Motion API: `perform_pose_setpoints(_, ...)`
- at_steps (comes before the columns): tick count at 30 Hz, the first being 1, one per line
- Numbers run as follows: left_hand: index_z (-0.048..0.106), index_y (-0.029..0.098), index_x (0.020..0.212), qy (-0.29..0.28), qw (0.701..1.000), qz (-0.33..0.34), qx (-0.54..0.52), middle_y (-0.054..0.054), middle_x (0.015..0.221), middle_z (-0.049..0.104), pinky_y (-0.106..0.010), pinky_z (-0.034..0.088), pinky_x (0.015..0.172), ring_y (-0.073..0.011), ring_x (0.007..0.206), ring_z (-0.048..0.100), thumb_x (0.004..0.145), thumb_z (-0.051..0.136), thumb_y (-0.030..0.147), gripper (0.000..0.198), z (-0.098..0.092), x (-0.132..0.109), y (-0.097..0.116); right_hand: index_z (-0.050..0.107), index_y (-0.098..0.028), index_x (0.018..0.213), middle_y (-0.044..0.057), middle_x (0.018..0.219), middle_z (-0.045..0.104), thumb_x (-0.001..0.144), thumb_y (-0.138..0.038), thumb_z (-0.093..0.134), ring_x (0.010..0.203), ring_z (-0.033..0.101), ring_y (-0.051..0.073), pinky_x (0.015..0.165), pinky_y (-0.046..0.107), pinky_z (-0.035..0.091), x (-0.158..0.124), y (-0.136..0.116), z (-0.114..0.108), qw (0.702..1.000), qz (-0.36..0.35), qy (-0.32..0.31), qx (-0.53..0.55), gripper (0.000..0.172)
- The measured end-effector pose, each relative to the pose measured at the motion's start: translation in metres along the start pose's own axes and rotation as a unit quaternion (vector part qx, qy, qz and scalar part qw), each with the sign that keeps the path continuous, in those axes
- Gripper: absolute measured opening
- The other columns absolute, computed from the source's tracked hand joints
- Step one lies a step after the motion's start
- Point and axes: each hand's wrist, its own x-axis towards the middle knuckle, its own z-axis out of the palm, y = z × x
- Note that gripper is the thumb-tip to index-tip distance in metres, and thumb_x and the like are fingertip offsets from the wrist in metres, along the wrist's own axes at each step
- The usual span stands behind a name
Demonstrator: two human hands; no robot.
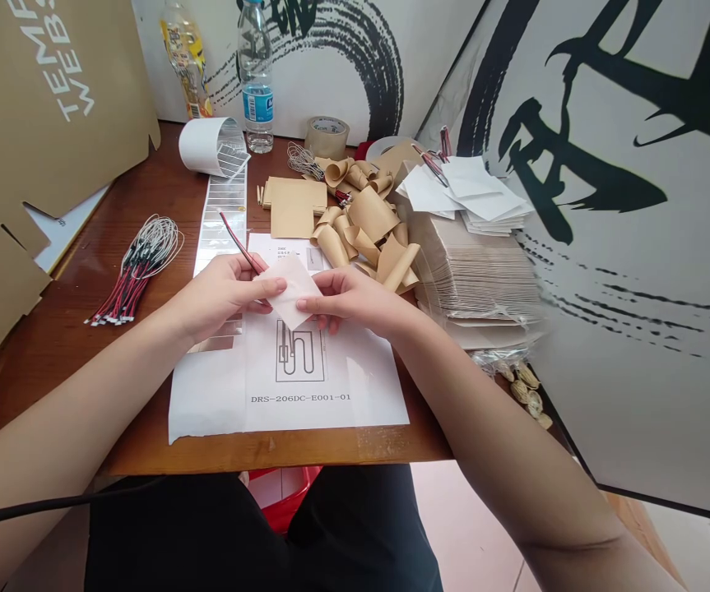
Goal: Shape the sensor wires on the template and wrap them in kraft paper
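Left hand (222, 296) and right hand (355, 298) pinching a pale sheet (293, 289) above a printed diagram (300, 352); wire bundle (138, 271) at nine o'clock, kraft stack (471, 279) at two.

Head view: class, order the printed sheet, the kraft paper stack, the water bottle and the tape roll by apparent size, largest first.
1. printed sheet
2. kraft paper stack
3. water bottle
4. tape roll

The sheet lies nearest the camera, so its true lead is unsure.

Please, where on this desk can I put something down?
Bare wood of the desk shows left of the printed sheet, below the red-and-black wire bundle. Crowded: kraft paper rolls and stacked kraft sheets beyond the right hand.
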Motion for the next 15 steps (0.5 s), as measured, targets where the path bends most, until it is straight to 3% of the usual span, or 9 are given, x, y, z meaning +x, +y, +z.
perform_pose_setpoints(3, 0.059, 0.019, 0.082, 0.009, 1.0, -0.017, 0.013, 0.002, 0.081, 0.069, -0.025, 0.055, 0.071, -0.0113, 0.073, 0.067, 0.054, 0.097, 0.046, 0.054, 0.0003, 0.0008, 0.0006, 0.069, -0.016, 0.078, -0.001, 0.066, 0.063, 0.087, -0.03, 0.074, 0.056, 0.056, 0.009, 0.05, 0.021, 0.048, 0.0005, 0.0008, 0.0004, 0.997, -0.026, 0.074, -0.005, 0.017)
perform_pose_setpoints(7, 0.066, 0.019, 0.088, 0.021, 1.0, -0.015, 0.017, 0.001, 0.084, 0.07, -0.028, 0.055, 0.072, -0.0114, 0.073, 0.066, 0.052, 0.098, 0.044, 0.054, 0.0019, 0.0022, 0.0003, 0.067, -0.017, 0.082, -0.003, 0.063, 0.059, 0.092, -0.029, 0.069, 0.053, 0.054, 0.009, 0.048, 0.021, 0.046, 0.001, 0.0015, -0.0006, 0.986, -0.053, 0.161, -0.002, 0.016)
perform_pose_setpoints(15, 0.071, 0.018, 0.086, 0.003, 0.999, -0.004, 0.033, -0.001, 0.084, 0.071, -0.027, 0.056, 0.072, -0.0111, 0.073, 0.065, 0.063, 0.092, 0.045, 0.041, 0.0033, 0.005, -0.0033, 0.066, -0.017, 0.083, -0.003, 0.062, 0.058, 0.09, -0.029, 0.07, 0.055, 0.055, 0.009, 0.048, 0.02, 0.046, 0.0037, 0.006, -0.0042, 0.984, -0.053, 0.156, 0.068, 0.014)
